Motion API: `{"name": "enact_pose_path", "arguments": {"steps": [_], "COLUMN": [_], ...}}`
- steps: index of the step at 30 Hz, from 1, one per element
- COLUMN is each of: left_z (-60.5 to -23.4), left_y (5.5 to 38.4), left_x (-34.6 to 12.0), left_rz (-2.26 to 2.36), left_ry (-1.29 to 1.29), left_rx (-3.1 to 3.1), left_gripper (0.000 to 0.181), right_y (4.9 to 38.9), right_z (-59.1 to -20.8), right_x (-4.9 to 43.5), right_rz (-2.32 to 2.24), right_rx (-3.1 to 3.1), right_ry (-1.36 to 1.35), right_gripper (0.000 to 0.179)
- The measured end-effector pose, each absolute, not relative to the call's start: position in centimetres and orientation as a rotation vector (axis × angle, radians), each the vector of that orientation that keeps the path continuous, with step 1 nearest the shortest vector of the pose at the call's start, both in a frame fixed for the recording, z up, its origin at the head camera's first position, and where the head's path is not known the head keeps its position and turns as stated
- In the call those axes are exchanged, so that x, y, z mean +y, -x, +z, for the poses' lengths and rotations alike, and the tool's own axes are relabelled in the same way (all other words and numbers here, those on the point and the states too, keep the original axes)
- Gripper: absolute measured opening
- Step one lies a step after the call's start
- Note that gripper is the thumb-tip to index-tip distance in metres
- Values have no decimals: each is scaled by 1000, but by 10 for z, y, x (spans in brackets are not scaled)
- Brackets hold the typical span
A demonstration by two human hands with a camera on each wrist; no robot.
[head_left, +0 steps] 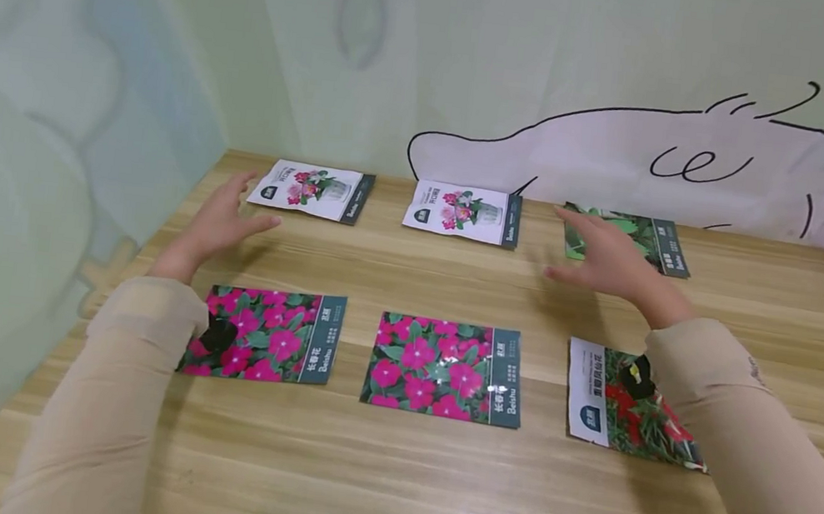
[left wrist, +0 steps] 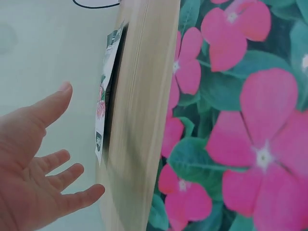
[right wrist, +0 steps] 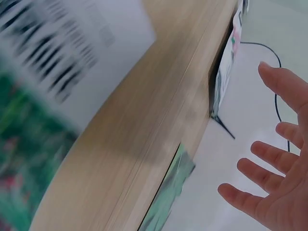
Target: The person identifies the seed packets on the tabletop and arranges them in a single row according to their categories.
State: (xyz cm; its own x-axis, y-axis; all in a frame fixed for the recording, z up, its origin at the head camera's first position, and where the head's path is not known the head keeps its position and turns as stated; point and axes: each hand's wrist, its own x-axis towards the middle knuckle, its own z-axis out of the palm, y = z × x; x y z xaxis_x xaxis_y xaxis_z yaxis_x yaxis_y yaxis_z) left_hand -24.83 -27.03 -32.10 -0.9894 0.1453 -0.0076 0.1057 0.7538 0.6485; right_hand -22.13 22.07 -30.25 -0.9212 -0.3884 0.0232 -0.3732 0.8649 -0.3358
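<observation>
My left hand (head_left: 219, 224) hovers with spread fingers near the left end of a white seed packet (head_left: 324, 193) with a vase of flowers on it. My right hand (head_left: 608, 257) is held over the lower left of a green-leaf seed packet (head_left: 645, 227), partly covering it. In both wrist views the fingers are extended and hold nothing. Below my left wrist lies a pink-flower seed packet (head_left: 275, 339), partly hidden by the wrist's black camera. A red-flower seed packet (head_left: 619, 396) lies under my right wrist, partly behind the sleeve.
Between the hands, a second white vase-print packet (head_left: 462, 212) lies in the back row. A second pink-flower packet (head_left: 438, 369) is in the front row's middle. The wooden table (head_left: 329, 474) meets a printed curtain (head_left: 553, 62) at the back and left.
</observation>
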Motion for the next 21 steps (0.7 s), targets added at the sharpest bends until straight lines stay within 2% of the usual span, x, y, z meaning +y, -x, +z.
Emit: {"name": "enact_pose_path", "arguments": {"steps": [7,14,21], "left_z": [-328,-333,-333], "left_y": [251,254,260], "left_x": [-270,-273,-277], "left_rz": [1139,1205,1273], "left_ry": [-141,-50,30], "left_rx": [2846,2853,2804], "left_gripper": [85,81,82], "right_y": [241,259,272], "right_z": [-306,-309,-311], "right_x": [194,160,131], "right_rz": [-674,-1016,-1146], "right_rx": [2933,2828,2777], "right_ry": [588,435,435], "right_gripper": [81,72,70]}}
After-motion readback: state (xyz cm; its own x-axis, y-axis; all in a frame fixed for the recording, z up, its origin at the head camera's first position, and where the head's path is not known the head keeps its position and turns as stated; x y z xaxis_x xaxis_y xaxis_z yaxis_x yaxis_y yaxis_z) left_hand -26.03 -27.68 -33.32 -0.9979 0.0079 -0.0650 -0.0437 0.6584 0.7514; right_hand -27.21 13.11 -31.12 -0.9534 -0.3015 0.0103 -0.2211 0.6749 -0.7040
